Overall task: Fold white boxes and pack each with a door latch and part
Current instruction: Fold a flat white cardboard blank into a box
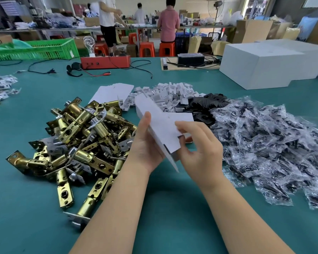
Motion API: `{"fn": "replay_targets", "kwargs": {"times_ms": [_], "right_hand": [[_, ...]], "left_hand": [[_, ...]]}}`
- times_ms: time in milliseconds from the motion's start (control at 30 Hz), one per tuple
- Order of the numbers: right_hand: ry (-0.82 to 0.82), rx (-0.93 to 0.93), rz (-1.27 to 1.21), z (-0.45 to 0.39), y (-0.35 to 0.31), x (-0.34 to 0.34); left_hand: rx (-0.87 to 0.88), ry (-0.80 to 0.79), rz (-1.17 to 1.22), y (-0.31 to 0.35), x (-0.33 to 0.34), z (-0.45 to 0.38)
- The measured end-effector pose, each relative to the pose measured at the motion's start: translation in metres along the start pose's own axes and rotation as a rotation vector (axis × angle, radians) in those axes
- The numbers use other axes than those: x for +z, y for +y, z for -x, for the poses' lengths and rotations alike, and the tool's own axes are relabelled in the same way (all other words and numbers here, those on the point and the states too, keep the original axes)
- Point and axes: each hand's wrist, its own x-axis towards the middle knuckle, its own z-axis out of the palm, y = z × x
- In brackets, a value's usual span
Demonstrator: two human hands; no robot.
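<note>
Both hands hold one white box blank (158, 121) above the green table (165, 198), tilted, with one end partly folded into a tube. My left hand (145, 143) grips its left edge, thumb up along the side. My right hand (198, 143) pinches the near right end, fingers curled under the flap. A heap of brass door latches (81, 143) lies to the left. Clear bags of dark parts (264, 142) are piled to the right. Flat white blanks (114, 94) and small white pieces (173, 96) lie behind the hands.
Black plates (209, 103) sit between the white pieces and the bags. Large white cartons (261, 66) stand at the back right. A red tester box (105, 62) with cables and a green crate (35, 50) are at the back. People work at far tables.
</note>
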Motion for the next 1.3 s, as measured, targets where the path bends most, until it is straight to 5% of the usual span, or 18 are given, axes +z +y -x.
{"fn": "replay_targets", "kwargs": {"times_ms": [133,267,500,767,967,1167,1300], "right_hand": [[-0.206,0.445,-0.436,-0.008,0.001,-0.010],[-0.138,0.729,-0.650,-0.012,0.008,-0.013],[-0.387,0.843,-0.076,-0.006,0.027,-0.005],[-0.299,0.806,-0.084,-0.004,0.029,0.001],[-0.319,0.805,0.067,-0.001,0.033,-0.001],[-0.135,0.886,0.057,-0.008,0.041,-0.004],[-0.118,0.896,0.044,-0.007,0.047,-0.008]], "left_hand": [[0.072,0.058,-0.172,0.003,0.000,0.002],[0.158,0.160,-0.245,0.004,-0.007,-0.004],[0.204,0.152,-0.489,-0.009,-0.008,-0.008],[0.251,0.184,-0.503,-0.007,-0.005,-0.006],[0.328,0.155,-0.752,-0.010,-0.007,-0.007],[0.146,-0.034,-0.825,-0.011,-0.008,-0.005],[0.332,-0.050,-0.976,-0.015,-0.002,-0.001]]}}
